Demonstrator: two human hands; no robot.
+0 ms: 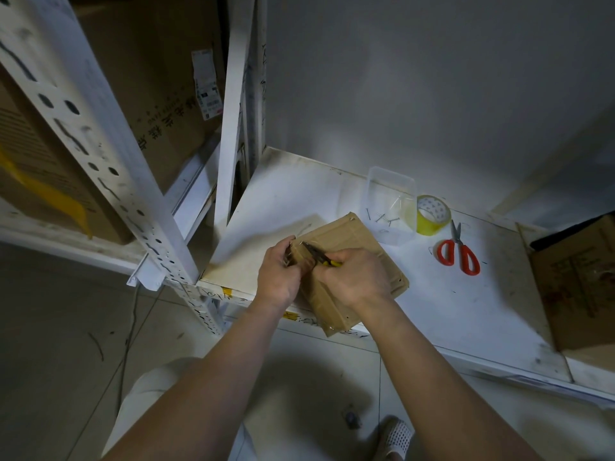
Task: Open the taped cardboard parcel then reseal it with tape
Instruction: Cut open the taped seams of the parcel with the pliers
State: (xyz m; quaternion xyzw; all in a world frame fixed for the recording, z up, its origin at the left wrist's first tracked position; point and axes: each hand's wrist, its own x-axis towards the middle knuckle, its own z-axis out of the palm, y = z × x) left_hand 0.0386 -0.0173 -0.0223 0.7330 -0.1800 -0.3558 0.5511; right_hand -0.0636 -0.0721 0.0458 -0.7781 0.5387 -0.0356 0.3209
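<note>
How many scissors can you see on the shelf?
1. The red-handled metal scissors lie on the white metal shelf, right of the yellow tape roll. More could be hidden inside the open cardboard box.

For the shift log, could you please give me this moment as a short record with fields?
parcel: flat cardboard parcel on the white shelf, overhanging its front edge
left hand: left hand grips the parcel's left corner
right hand: right hand holds yellow-handled pliers, tips at that corner
tape: yellow tape roll beside a clear tub
scissors: red scissors, untouched
</note>
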